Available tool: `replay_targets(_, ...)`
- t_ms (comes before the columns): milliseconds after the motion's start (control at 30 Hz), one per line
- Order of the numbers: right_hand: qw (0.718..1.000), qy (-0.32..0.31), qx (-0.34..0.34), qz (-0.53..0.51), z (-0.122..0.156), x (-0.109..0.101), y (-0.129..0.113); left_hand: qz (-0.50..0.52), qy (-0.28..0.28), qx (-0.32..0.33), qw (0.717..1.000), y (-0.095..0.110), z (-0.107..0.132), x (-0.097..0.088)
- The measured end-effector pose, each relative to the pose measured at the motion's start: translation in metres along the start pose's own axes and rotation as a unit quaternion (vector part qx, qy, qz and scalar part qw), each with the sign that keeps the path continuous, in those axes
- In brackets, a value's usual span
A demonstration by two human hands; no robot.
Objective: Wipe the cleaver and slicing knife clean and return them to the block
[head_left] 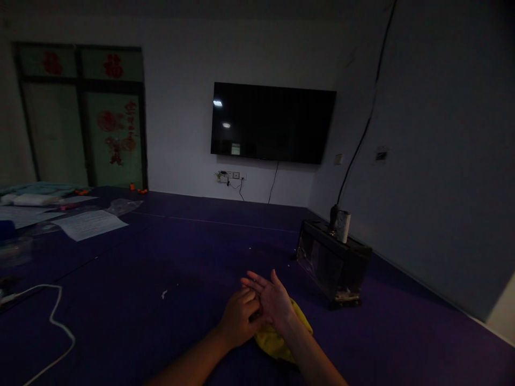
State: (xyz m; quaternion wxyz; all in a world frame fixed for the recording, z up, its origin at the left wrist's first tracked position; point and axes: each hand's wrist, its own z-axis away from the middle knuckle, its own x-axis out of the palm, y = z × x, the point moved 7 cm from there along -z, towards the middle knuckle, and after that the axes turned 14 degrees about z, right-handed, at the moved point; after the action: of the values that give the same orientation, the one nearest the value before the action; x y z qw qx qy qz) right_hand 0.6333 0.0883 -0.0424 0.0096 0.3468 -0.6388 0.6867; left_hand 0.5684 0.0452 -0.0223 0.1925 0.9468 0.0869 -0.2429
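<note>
My right hand (275, 301) is turned palm up, its fingers stretched out and the thumb apart. Against its palm and fingers rests my left hand (240, 317), with bent fingers; whatever they hold, if anything, is hidden. Beneath both hands, partly covered by my right wrist, a yellow cloth-like thing (276, 346) lies on the purple surface (193, 316). The dim light keeps me from telling its exact kind.
To the right stands a dark box-like case (336, 260) with a whitish cylinder (343, 226) and a hanging black cable on top. Printed papers (92, 224) and plastic wrapping (124, 206) lie at left, near a white cable (60, 316). A television (273, 123) hangs on the wall.
</note>
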Motion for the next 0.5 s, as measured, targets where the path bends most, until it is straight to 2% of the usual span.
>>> replay_targets(100, 1.0, -0.005, 0.007, -0.003, -0.0012, -0.0007, 0.0028, -0.005, 0.008, -0.01, 1.0, -0.0011, 0.0005, 0.0003)
replay_targets(300, 1.0, 0.001, -0.001, -0.007, 0.0014, -0.0024, 0.0033, -0.003, -0.021, -0.029, 0.999, -0.0046, 0.0007, 0.0014)
replay_targets(500, 1.0, -0.009, 0.002, -0.018, 0.0003, -0.0018, 0.0052, 0.025, -0.019, -0.037, 0.999, -0.0047, -0.0007, 0.0006)
